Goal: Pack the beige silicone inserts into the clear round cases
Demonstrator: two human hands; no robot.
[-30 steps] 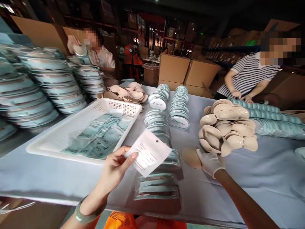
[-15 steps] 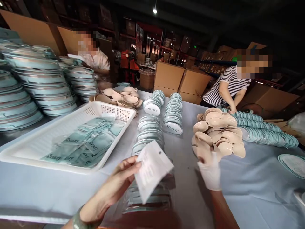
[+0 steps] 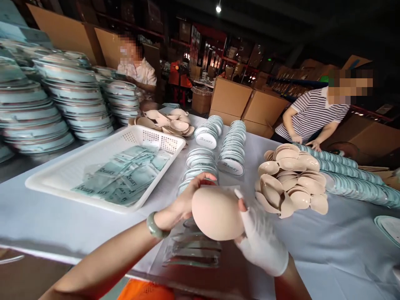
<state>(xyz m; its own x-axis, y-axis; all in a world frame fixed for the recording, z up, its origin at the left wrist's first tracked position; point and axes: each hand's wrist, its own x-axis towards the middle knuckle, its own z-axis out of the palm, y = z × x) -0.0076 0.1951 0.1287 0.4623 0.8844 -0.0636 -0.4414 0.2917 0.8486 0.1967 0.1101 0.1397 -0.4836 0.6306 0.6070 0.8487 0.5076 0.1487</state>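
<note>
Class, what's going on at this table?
A bare left hand and a white-gloved right hand hold a smooth, domed beige pad between them. Similar beige pads lie heaped to the right; a white plastic basket of pale-green packets sits left. Farther back, a co-worker in a striped shirt leans forward.

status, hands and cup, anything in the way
Left hand at left edge of cup. Right hand, gloved, gripping right edge. Cup raised, hiding some packs from view.
</note>
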